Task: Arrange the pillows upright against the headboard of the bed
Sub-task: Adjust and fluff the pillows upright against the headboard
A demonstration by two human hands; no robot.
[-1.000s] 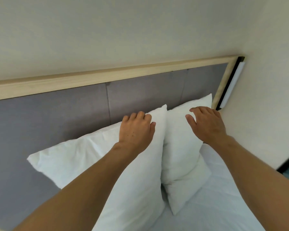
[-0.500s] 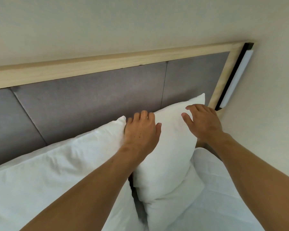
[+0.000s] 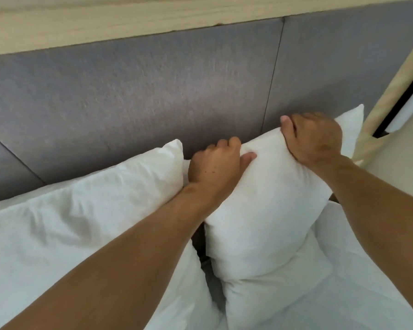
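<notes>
2 white pillows stand on the bed [image 3: 358,270] against the grey headboard [image 3: 153,91], so the task looks well along. The left pillow [image 3: 69,222] leans with its upper edge touching the padding, its corner raised just beside the left hand [image 3: 214,169], and nobody holds it; it reads as placed, though its far left end runs out of view and cannot be judged. The right pillow [image 3: 265,210] is upright too, its top edge at the headboard, and both hands are on that edge: the left hand is closed on the pillow's upper left corner, fingers curled over the top and thumb pressed on the front, while the right hand [image 3: 316,139] clamps the top edge further right, fingers folded over the back. A second white layer shows below and behind this pillow, perhaps another pillow or the same one folded; I cannot tell which. A dark gap runs between the 2 pillows lower down. What seems left is small: settle the right pillow square, close that gap if wanted, and let go. Whether any more pillows wait elsewhere is not shown
</notes>
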